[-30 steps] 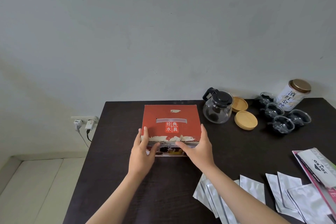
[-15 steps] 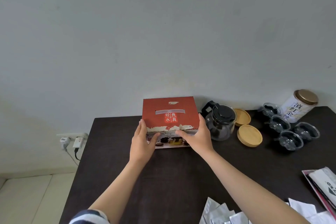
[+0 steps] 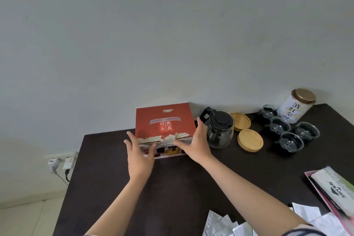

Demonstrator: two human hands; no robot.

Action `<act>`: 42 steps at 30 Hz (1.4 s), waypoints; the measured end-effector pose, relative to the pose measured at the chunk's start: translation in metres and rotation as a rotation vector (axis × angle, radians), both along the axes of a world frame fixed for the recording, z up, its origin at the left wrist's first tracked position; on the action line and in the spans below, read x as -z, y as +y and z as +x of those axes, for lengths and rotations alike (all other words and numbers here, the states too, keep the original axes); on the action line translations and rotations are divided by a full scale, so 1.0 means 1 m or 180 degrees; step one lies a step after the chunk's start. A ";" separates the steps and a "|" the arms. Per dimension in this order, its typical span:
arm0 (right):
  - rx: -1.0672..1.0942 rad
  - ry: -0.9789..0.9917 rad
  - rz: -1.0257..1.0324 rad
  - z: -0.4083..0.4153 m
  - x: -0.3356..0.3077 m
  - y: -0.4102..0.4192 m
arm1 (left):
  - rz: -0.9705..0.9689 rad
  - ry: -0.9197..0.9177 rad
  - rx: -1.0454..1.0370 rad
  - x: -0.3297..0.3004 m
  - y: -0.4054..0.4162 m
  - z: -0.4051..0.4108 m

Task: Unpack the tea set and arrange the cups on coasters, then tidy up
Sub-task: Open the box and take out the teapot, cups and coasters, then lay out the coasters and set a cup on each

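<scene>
Both hands' open fingers [image 3: 132, 141] against red box [image 3: 164, 122] front, nothing gripped.

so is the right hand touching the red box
Touching: in the head view the right hand lies against the red box's right front corner, no gap showing.

The red box [image 3: 164, 122] now sits farther back on the dark table [image 3: 107, 168], its rear edge close to the wall, just beside the glass teapot [image 3: 219, 130]. The left hand [image 3: 138, 156] has loosened, fingers spread and lifted off the box's left side. The right hand [image 3: 194, 142] has slid along the right edge, nearer the teapot.
</scene>
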State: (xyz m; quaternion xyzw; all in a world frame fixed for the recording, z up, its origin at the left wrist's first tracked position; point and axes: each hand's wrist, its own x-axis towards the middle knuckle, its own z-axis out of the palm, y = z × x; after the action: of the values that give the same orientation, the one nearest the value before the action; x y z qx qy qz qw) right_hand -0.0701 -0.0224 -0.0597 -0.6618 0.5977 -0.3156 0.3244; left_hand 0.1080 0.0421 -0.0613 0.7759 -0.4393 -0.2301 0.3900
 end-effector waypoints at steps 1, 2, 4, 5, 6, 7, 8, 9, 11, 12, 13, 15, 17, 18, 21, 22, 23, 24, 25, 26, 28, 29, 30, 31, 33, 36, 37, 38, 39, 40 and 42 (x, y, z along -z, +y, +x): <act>0.0010 0.0073 -0.0110 -0.003 0.000 0.004 | 0.0050 0.0161 -0.0171 -0.001 0.003 -0.007; 0.0011 0.0121 -0.0224 -0.008 0.001 0.009 | 0.0127 0.0343 -0.0320 -0.001 0.008 -0.014; -0.0050 0.0227 -0.0513 -0.023 0.002 0.022 | 0.0365 0.0603 -0.0464 0.002 0.018 -0.029; -0.0119 0.0287 -0.0646 -0.032 0.003 0.029 | 0.0499 0.0633 -0.0465 0.005 0.024 -0.038; -0.0194 0.0350 -0.0734 -0.044 0.007 0.035 | 0.0612 0.0597 -0.0409 0.009 0.030 -0.048; -0.0254 0.0424 -0.0776 -0.056 0.009 0.042 | 0.0715 0.0520 -0.0305 0.014 0.036 -0.058; -0.0287 0.0498 -0.0790 -0.069 0.012 0.049 | 0.0819 0.0427 -0.0178 0.019 0.041 -0.069; -0.0280 0.0550 -0.0789 -0.082 0.015 0.055 | 0.0921 0.0319 -0.0048 0.024 0.047 -0.080; -0.0171 0.0602 -0.0728 -0.108 0.020 0.061 | 0.1089 0.0010 0.0245 0.033 0.054 -0.100; -0.0114 0.0608 -0.0675 -0.121 0.023 0.062 | 0.1128 -0.0203 0.0425 0.037 0.056 -0.110; -0.0071 0.0604 -0.0607 -0.133 0.025 0.062 | 0.1152 -0.0419 0.0604 0.041 0.058 -0.120; -0.0008 0.0611 -0.0454 -0.156 0.027 0.057 | 0.1213 -0.0778 0.0908 0.049 0.058 -0.137; 0.0048 0.0669 -0.0359 -0.176 0.029 0.047 | 0.1281 -0.1082 0.1156 0.057 0.053 -0.153; 0.0079 0.0724 -0.0294 -0.185 0.030 0.039 | 0.1280 -0.1227 0.1255 0.060 0.049 -0.162; 0.0146 0.0977 -0.0015 -0.211 0.032 0.013 | 0.1220 -0.1631 0.1521 0.068 0.032 -0.186; 0.0158 0.1087 0.0105 -0.218 0.034 0.002 | 0.1225 -0.1770 0.1619 0.072 0.026 -0.192; 0.0174 0.1204 0.0232 -0.224 0.036 -0.008 | 0.1237 -0.1917 0.1699 0.076 0.022 -0.196; 0.0187 0.1315 0.0367 -0.229 0.038 -0.017 | 0.1228 -0.2056 0.1733 0.080 0.020 -0.199; 0.0190 0.1416 0.0499 -0.232 0.041 -0.026 | 0.1181 -0.2161 0.1716 0.085 0.020 -0.200; 0.0187 0.1512 0.0632 -0.235 0.043 -0.035 | 0.1118 -0.2205 0.1671 0.091 0.020 -0.200; 0.0165 0.1740 0.0898 -0.239 0.047 -0.051 | 0.1064 -0.2190 0.1611 0.097 0.020 -0.199; 0.0145 0.1849 0.1010 -0.240 0.048 -0.058 | 0.1062 -0.2176 0.1601 0.099 0.019 -0.198; 0.0123 0.1916 0.1083 -0.240 0.049 -0.063 | 0.1056 -0.2168 0.1584 0.098 0.019 -0.199; 0.0113 0.1932 0.1113 -0.240 0.050 -0.067 | 0.1052 -0.2165 0.1564 0.098 0.018 -0.199; 0.0106 0.1887 0.1094 -0.238 0.052 -0.069 | 0.1079 -0.2156 0.1550 0.098 0.019 -0.198; 0.0051 0.1853 0.0993 -0.234 0.054 -0.065 | 0.1104 -0.2136 0.1538 0.098 0.020 -0.198; 0.0024 0.1855 0.0970 -0.232 0.054 -0.063 | 0.1112 -0.2132 0.1535 0.098 0.020 -0.198; -0.0006 0.1862 0.0953 -0.230 0.055 -0.061 | 0.1114 -0.2131 0.1531 0.099 0.019 -0.198; -0.0030 0.1863 0.0937 -0.227 0.055 -0.060 | 0.1111 -0.2131 0.1529 0.099 0.019 -0.198; -0.0042 0.1854 0.0924 -0.225 0.056 -0.058 | 0.1107 -0.2132 0.1528 0.098 0.020 -0.198; -0.0042 0.1825 0.0908 -0.220 0.056 -0.057 | 0.1078 -0.2115 0.1519 0.099 0.020 -0.198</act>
State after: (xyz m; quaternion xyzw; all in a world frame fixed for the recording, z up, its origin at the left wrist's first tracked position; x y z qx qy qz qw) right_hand -0.2905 -0.0790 -0.1157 -0.6755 0.6986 -0.0273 0.2343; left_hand -0.0897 0.0620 -0.1598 0.7375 -0.6638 -0.1205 0.0310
